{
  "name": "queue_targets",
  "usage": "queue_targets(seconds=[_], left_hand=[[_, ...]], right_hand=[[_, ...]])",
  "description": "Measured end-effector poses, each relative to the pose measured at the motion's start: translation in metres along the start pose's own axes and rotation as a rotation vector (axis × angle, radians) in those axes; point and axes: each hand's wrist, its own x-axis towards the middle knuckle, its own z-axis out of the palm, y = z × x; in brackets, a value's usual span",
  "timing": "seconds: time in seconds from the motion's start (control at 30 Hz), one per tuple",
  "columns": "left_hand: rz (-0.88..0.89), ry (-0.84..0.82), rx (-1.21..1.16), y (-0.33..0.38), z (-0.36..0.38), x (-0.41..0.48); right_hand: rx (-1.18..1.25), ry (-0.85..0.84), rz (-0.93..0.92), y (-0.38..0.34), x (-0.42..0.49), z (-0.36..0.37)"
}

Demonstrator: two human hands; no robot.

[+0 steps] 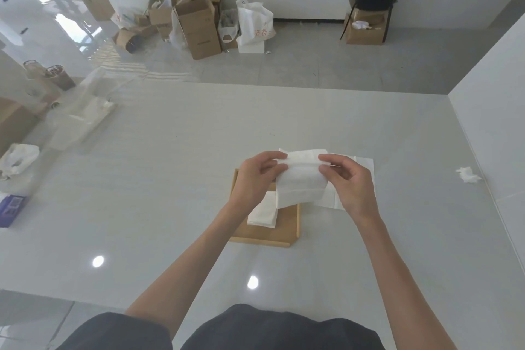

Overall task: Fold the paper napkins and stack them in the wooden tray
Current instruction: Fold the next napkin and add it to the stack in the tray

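On the white table (170, 179), the wooden tray (267, 237) is holding a folded stack (262, 214). Just above it the napkin (301, 182) is hanging, long axis running left-right. The left hand (255, 179), nearer the tray, and the right hand (349, 182) are pinching its opposite ends.

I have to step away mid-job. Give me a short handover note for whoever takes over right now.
Left-hand grip: pinches the left edge of the white paper napkin, held in the air above the tray.
Right-hand grip: pinches its right edge.
Things: the light wooden rectangular tray sits on the white table. Folded white napkins lie in it. Flat unfolded white napkins lie on the table just right of the tray.
Done: at least one folded napkin is in the tray.
Left: finish folding the held napkin, stack it, then fold the flat ones.
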Motion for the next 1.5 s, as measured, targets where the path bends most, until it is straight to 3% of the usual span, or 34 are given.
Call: queue_targets(seconds=[0.33, 0.53, 0.63, 0.87, 1.0, 1.23, 1.5], left_hand=[[0.000, 0.052, 0.226, 0.001, 0.005, 0.005], [0.114, 0.076, 0.381, 0.004, 0.010, 0.003], [0.102, 0.044, 0.289, 0.005, 0.009, 0.007], [0.033, 0.020, 0.051, 0.020, 0.013, 0.007], [-0.015, 0.067, -0.025, 0.020, 0.009, 0.009], [-0.019, -0.168, -0.181, 0.010, -0.004, -0.002], [-0.006, -0.261, -0.121, 0.008, -0.012, -0.001]], right_hand=[[-0.207, -0.021, -0.038, 0.003, 0.007, 0.001], [-0.335, 0.016, -0.068, 0.003, 0.008, 0.003], [-0.341, -0.024, -0.082, 0.001, 0.009, 0.002], [0.017, -0.131, 0.123, -0.015, 0.006, 0.006], [-0.026, -0.149, 0.111, -0.015, 0.006, 0.005], [-0.061, -0.021, -0.023, -0.012, 0.008, 0.009], [-0.048, -0.218, 0.098, -0.015, 0.004, -0.005]])
